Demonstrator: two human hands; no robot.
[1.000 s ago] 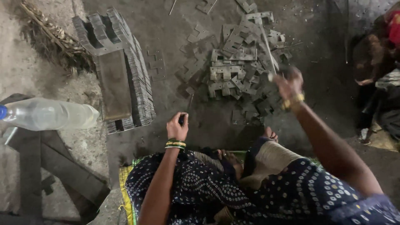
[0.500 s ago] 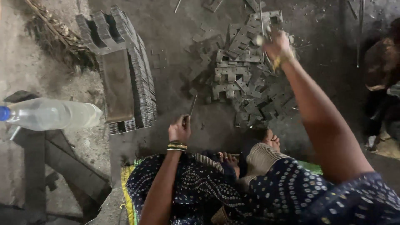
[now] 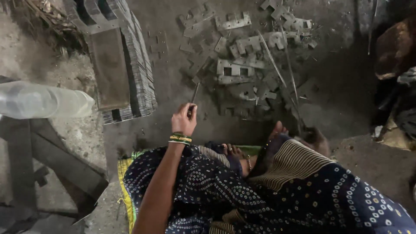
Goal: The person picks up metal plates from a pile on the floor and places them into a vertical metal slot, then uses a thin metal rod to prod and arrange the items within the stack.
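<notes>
My left hand [image 3: 183, 119], with bangles at the wrist, is closed around the lower end of a short thin metal rod [image 3: 195, 92] that points up and away over the dark floor. A scattered pile of flat notched metal pieces [image 3: 242, 69] lies ahead and to the right. Long thin rods [image 3: 289, 65] lie slanted across that pile. My right hand [image 3: 314, 136] shows only as a blurred brown shape behind my right knee, at the near end of one long rod. Its grip cannot be made out.
A tall stack of thin metal plates [image 3: 130, 73] stands to the left of my left hand. A clear plastic bottle [image 3: 43, 102] lies at the far left above dark beams [image 3: 52, 160]. Another person [image 3: 394, 52] sits at the right edge. I sit on a green-yellow mat [image 3: 125, 173].
My right arm, stretched out over the metal pile before, has pulled back to my knee. My left hand has stayed in place with the short rod. The view has shifted closer.
</notes>
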